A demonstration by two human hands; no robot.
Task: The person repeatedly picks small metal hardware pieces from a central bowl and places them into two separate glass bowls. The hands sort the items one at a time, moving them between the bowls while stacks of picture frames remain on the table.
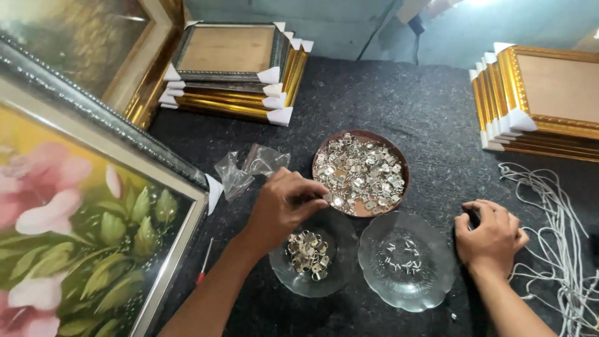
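A picture-framing workshop: stacked gilt frames (540, 100), a framed flower painting (81, 218), a dish of metal hangers (360, 173).

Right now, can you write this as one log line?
left hand: picking at brown dish of metal clips | right hand: fist on table | glass bowls: near

The left hand (282, 206) reaches forward, fingers bent and pinched together; its forearm slants in from below. The right hand (490, 236) rests knuckles-up, fingers curled under.

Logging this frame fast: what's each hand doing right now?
Left hand: fingers pinched at the brown dish of metal clips; grip contents cannot be told.
Right hand: curled, resting on the table.
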